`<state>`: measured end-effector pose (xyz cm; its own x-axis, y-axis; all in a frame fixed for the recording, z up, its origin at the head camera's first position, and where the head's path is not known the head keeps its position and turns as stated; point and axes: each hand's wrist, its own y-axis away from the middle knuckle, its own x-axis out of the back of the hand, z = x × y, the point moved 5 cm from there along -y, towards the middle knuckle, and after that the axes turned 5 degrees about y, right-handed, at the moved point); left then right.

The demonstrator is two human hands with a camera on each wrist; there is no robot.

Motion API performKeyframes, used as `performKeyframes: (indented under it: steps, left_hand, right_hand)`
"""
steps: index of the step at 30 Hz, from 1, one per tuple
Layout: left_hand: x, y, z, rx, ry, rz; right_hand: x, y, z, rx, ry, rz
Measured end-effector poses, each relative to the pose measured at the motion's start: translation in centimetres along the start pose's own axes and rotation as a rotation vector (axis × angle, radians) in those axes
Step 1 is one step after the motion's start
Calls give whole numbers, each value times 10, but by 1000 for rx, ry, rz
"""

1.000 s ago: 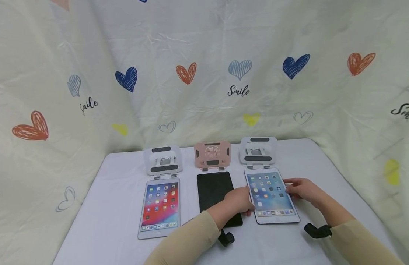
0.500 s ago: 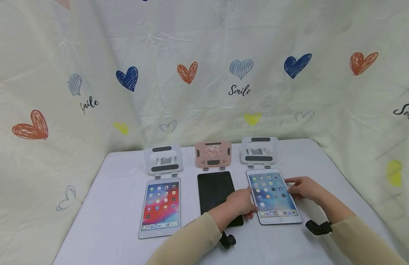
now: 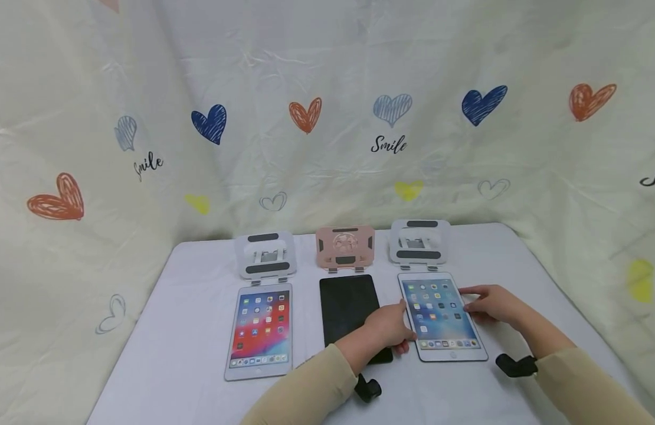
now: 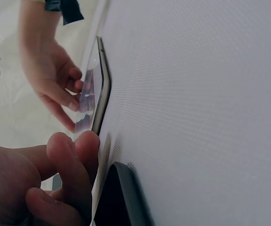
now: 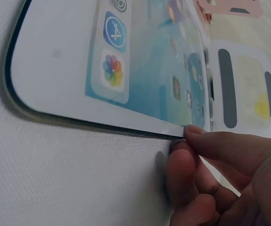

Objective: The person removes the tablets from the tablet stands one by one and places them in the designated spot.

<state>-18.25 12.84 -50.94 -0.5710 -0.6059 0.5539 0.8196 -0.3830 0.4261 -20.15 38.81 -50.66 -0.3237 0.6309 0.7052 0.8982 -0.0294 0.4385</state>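
A white tablet (image 3: 442,316) with a blue home screen lies at the right of the row, slightly turned. My left hand (image 3: 389,326) grips its left long edge, reaching across a black tablet (image 3: 349,304); in the left wrist view, curled fingers (image 4: 71,160) meet that edge. My right hand (image 3: 494,304) pinches the opposite edge, thumb (image 5: 206,136) on top and a fingertip below in the right wrist view. A second white tablet (image 3: 259,330) with a red and blue screen lies at the left, untouched.
Behind the tablets stand a white stand (image 3: 266,255), a pink stand (image 3: 345,247) and another white stand (image 3: 420,243), one per tablet. A white cloth covers the table (image 3: 179,330). A heart-printed curtain (image 3: 338,153) hangs along the back and sides.
The head view has shifted a little, so everything sits slightly further right. Between both hands, the blue-screen tablet has moved very slightly to the right. Both hands keep their hold.
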Motion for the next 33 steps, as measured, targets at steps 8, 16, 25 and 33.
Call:
performKeyframes:
  steps: [8,16,25,33]
  left_hand:
    - [-2,0,0,18,16,-3]
    - [-2,0,0,18,38,-8]
    - [0,2,0,38,46,10]
    - [3,5,-5,11,62,38]
  right_hand:
    - [0,2,2,-1,-5,-13]
    - [-1,2,0,19,1,-18]
    - [0,1,0,22,6,-13]
    - [8,9,-6,37,29,37]
